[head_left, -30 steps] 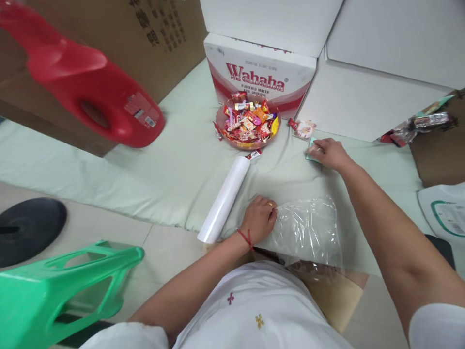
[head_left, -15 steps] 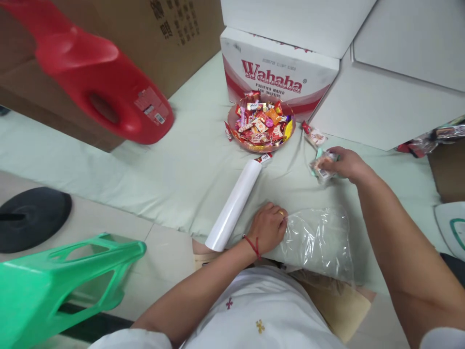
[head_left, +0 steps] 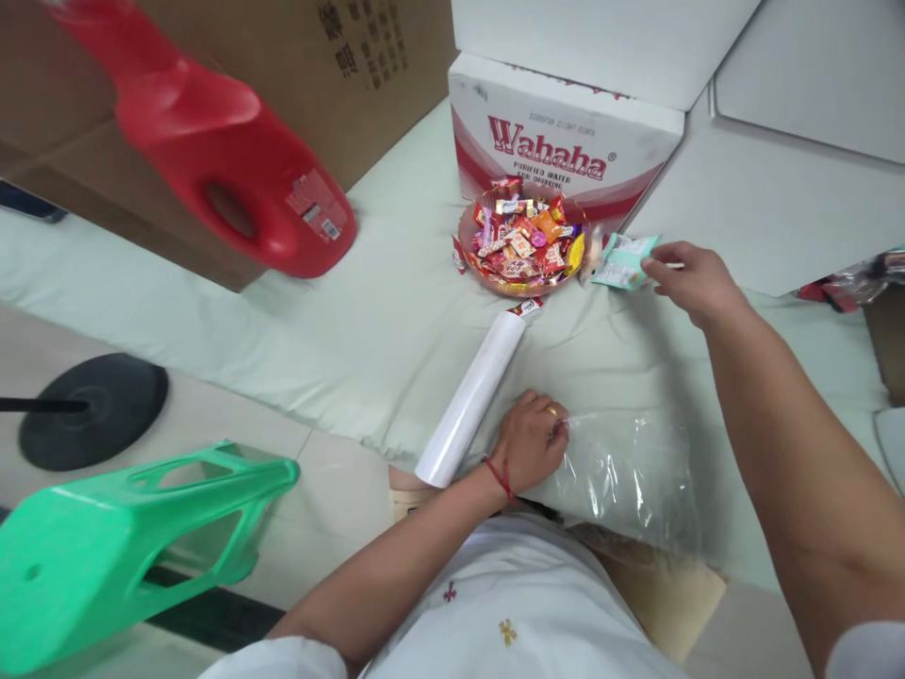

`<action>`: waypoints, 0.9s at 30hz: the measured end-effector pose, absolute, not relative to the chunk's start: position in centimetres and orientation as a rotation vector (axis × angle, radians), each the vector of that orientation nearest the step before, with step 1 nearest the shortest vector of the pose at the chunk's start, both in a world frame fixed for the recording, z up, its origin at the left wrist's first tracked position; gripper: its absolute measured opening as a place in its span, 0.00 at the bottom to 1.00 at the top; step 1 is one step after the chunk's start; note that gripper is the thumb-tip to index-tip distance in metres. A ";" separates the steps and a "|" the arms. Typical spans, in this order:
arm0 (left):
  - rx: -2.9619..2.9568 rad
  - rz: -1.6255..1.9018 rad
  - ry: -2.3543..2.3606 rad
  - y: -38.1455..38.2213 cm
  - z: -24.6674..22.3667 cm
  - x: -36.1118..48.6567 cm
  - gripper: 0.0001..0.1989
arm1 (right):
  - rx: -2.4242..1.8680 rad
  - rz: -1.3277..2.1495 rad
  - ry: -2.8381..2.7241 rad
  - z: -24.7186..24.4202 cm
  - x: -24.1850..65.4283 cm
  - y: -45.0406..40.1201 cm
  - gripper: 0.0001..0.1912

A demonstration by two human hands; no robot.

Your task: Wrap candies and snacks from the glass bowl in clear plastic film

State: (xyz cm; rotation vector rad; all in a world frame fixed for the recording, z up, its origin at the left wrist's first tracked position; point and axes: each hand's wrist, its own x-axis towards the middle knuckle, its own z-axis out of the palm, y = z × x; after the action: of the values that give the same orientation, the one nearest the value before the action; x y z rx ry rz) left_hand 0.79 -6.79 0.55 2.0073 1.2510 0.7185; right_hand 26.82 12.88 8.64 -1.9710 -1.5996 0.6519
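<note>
My right hand [head_left: 697, 281] pinches the corner of a small pale teal snack packet [head_left: 626, 259] between thumb and fingers, just right of the candy bowl. Beside the bowl's right rim, another small wrapped snack [head_left: 592, 253] is partly covered by the teal packet. My left hand [head_left: 530, 438], with a ring and a red cord bracelet, is closed on the edge of a clear plastic bag [head_left: 629, 471] at the bed's near edge. The bag lies flat and crinkled. A white rolled tube [head_left: 472, 398] rests left of that hand.
The glass bowl [head_left: 470, 259] full of wrapped candies stands before a Wahaha water carton [head_left: 558, 141]. One candy packet [head_left: 529, 306] lies by the tube's far end. A red jug [head_left: 233, 160], a brown carton [head_left: 382, 113] and a green stool [head_left: 141, 538] are at left.
My right hand has moved up and toward the bowl, and the teal packet now shows broadly in its fingers. My left hand stays on the bag. The view has shifted slightly.
</note>
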 end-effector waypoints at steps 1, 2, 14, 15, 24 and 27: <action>1.969 0.756 1.271 -6.7 0.6 0.7 0.05 | -1.905 0.739 -1.581 8.2 27.6 11.1 0.19; 1.931 0.789 1.284 -6.7 0.6 0.6 0.05 | -1.861 0.848 -1.562 7.8 28.4 9.0 0.17; 1.818 0.789 1.383 -5.4 0.8 1.2 0.04 | -2.169 1.013 -1.383 3.4 34.9 -6.5 0.24; 1.811 0.769 1.396 -5.2 0.9 1.2 0.04 | -2.178 0.978 -1.428 3.3 34.4 -6.4 0.24; 1.435 0.677 1.276 -1.2 2.1 0.0 0.02 | -1.949 1.082 -1.178 3.7 32.0 -2.7 0.21; 1.428 0.718 1.258 0.7 1.8 0.0 0.04 | -1.937 1.096 -1.098 3.8 32.3 -1.0 0.19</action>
State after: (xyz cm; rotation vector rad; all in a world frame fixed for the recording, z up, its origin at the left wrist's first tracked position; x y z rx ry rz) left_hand 0.02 0.69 1.76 1.4279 1.2579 0.7178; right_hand 32.30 -0.95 3.76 -1.9371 -1.0976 1.0964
